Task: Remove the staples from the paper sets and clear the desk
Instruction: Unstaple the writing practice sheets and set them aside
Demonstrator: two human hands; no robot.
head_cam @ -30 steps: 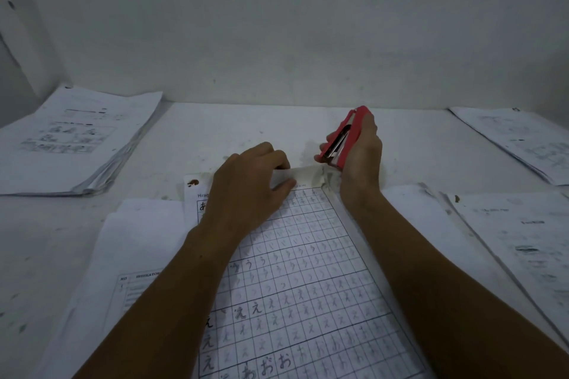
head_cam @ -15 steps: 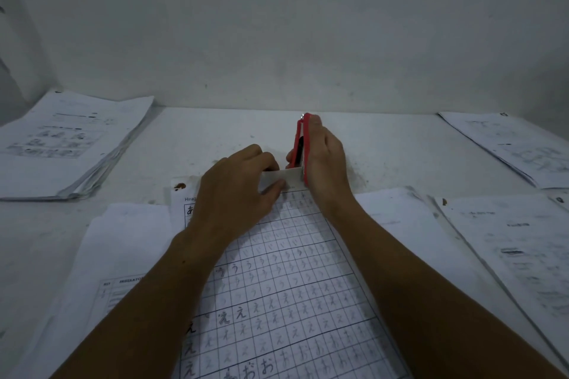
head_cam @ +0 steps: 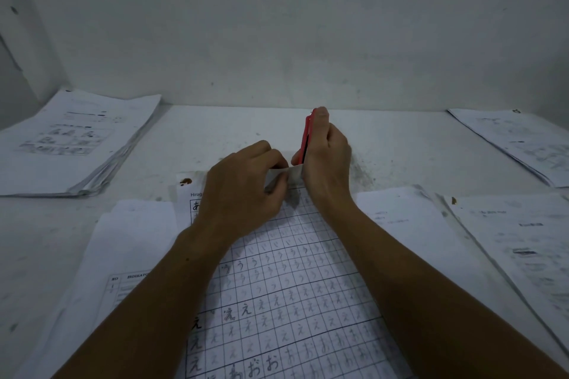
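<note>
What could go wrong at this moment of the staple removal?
1. The left hand pinches the folded top corner of the grid worksheet; a hard pull with the red stapler in the right hand might tear it.
2. A freed staple could get lost among the loose sheets alongside.

Dim overall, with a cold blue-grey cast and no glare anywhere. Lit softly from above and ahead: only faint, diffuse shadows under the left hand and right hand, darkest on the gridded worksheet between them. Forearms at 5 and 7 o'clock dark and underexposed. Wide-angle bending toward the edges, the paper stack at 9 o'clock and the sheets at 3 o'clock splayed outward. Print there soft, unreadable. Wall at 12 o'clock flat, mottled, grainy.
</note>
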